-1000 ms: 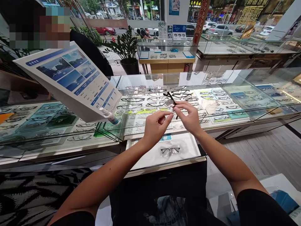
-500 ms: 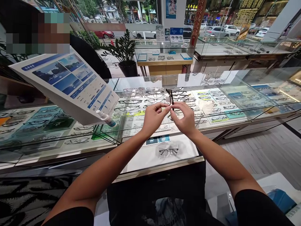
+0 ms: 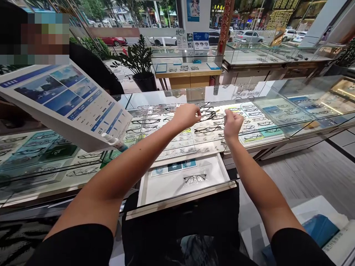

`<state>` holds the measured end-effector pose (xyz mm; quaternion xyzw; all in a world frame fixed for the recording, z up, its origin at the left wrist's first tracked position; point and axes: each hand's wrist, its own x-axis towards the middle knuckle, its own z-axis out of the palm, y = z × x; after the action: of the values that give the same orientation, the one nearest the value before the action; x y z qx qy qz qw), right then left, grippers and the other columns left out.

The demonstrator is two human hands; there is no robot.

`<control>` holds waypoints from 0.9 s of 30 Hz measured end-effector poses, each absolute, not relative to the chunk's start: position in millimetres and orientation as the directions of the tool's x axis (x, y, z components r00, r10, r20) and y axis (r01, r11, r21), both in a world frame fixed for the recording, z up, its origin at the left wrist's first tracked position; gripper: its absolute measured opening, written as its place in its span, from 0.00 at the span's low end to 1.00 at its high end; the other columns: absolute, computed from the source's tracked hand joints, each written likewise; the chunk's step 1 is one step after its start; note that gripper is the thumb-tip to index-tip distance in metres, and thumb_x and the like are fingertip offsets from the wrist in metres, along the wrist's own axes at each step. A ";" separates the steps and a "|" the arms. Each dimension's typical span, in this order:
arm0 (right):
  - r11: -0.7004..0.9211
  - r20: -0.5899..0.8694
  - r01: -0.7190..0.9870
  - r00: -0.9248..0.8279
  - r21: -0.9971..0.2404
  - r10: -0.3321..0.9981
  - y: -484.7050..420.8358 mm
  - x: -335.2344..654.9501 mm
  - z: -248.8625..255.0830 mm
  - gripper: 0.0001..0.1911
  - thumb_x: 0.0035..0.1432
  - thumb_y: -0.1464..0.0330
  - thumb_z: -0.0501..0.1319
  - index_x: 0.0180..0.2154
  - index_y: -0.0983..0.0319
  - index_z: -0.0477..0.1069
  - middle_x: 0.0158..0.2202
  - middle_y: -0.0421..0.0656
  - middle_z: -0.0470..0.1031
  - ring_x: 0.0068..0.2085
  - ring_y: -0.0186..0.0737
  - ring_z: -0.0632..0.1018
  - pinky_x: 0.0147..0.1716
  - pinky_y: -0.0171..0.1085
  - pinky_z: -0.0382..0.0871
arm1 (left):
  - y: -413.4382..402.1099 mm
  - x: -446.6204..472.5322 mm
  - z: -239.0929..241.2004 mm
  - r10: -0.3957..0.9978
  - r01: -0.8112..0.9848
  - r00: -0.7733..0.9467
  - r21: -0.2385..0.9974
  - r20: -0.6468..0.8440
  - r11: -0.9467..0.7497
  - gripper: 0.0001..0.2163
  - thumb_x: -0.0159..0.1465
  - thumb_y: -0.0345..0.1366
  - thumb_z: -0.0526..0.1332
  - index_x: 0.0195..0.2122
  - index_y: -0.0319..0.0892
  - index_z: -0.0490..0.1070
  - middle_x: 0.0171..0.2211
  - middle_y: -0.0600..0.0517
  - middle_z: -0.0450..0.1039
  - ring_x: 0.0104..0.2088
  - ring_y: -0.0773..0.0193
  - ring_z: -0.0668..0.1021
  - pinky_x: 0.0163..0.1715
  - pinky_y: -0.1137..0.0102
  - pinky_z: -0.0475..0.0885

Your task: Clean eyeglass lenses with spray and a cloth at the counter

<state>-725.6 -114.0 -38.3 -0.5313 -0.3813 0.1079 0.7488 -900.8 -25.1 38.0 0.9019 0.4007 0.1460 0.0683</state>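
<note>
My left hand (image 3: 187, 116) is over the glass counter, its fingers closed on a dark-framed pair of eyeglasses (image 3: 208, 116). The eyeglasses extend to the right of the fingertips, against other frames below the glass. To the right, apart from the left, is my right hand (image 3: 233, 123) with curled fingers. Whatever that hand may hold is hidden; the pale cloth seen earlier around that spot does not show. Below my hands, an open drawer (image 3: 166, 188) contains another pair of eyeglasses (image 3: 195, 178) in clear wrapping.
On the left, a tilted white display board (image 3: 83, 107) stands on the counter, with a small white bottle (image 3: 114, 141) by its lower corner. A person in dark clothing (image 3: 95, 68) is behind the board. Rows of frames lie inside the glass display case (image 3: 280, 127).
My hands have separated; the right moved rightward to where the pale cloth lay, and the cloth is out of sight. The eyeglasses stay with my left hand. The view shifted slightly right.
</note>
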 end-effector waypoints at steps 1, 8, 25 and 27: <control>0.413 0.446 0.222 0.668 -0.883 0.596 -115.7 -731.1 -37.7 0.39 0.70 0.38 0.60 0.22 0.54 0.43 0.21 0.34 0.41 0.25 0.35 0.47 0.27 0.43 0.52 | -21.5 -894.3 37.7 0.739 0.712 0.648 0.198 0.181 -0.673 0.09 0.65 0.34 0.67 0.41 0.43 0.88 0.39 0.45 0.86 0.41 0.51 0.82 0.41 0.63 0.73; 0.282 0.248 0.167 -0.202 -0.945 0.948 -130.6 -782.7 -39.3 0.40 0.61 0.39 0.67 0.19 0.54 0.46 0.19 0.33 0.45 0.25 0.32 0.49 0.29 0.41 0.45 | -7.1 -859.2 30.5 0.726 0.719 0.683 0.104 0.080 -0.687 0.11 0.63 0.31 0.69 0.44 0.44 0.90 0.44 0.41 0.88 0.44 0.47 0.85 0.43 0.61 0.76; 0.095 -0.188 0.388 -0.628 -0.917 0.755 -130.9 -798.8 -57.7 0.34 0.59 0.47 0.71 0.20 0.58 0.53 0.21 0.32 0.47 0.28 0.31 0.51 0.31 0.38 0.47 | 7.9 -833.7 7.4 0.725 0.725 0.688 0.076 -0.039 -0.684 0.11 0.64 0.32 0.68 0.45 0.45 0.89 0.46 0.43 0.87 0.47 0.49 0.84 0.48 0.63 0.79; 0.096 -0.190 0.391 -0.628 -0.915 0.755 -131.5 -799.3 -56.6 0.34 0.58 0.46 0.70 0.20 0.57 0.53 0.21 0.32 0.47 0.27 0.31 0.50 0.31 0.39 0.48 | 9.6 -833.7 4.3 0.724 0.725 0.688 0.073 -0.039 -0.685 0.11 0.64 0.32 0.68 0.44 0.44 0.88 0.45 0.44 0.87 0.46 0.50 0.84 0.47 0.64 0.78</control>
<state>-799.3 -131.5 -56.6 -0.3974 -0.7209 0.5425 0.1675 -833.7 9.6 4.3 0.9179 0.3947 -0.0038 0.0412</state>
